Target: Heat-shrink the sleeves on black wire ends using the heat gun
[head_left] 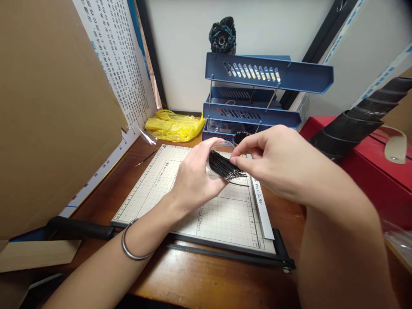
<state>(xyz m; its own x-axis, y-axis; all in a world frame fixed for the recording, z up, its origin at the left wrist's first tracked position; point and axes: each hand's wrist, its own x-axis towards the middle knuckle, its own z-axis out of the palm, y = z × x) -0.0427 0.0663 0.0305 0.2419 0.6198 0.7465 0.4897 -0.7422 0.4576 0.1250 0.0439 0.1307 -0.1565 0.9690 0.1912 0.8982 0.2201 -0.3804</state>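
Observation:
My left hand grips a bundle of thin black wires or ties, which seems to sit in a clear round wrapper or cup. My right hand pinches the tip end of the bundle with thumb and forefinger. Both hands hover above a paper cutter with a gridded white board and a black handle along its near edge. A metal bangle circles my left wrist.
A blue three-tier letter tray stands at the back with a dark object on top. A yellow plastic bag lies left of it. Cardboard leans at left. A red box and black spiral tubing sit at right.

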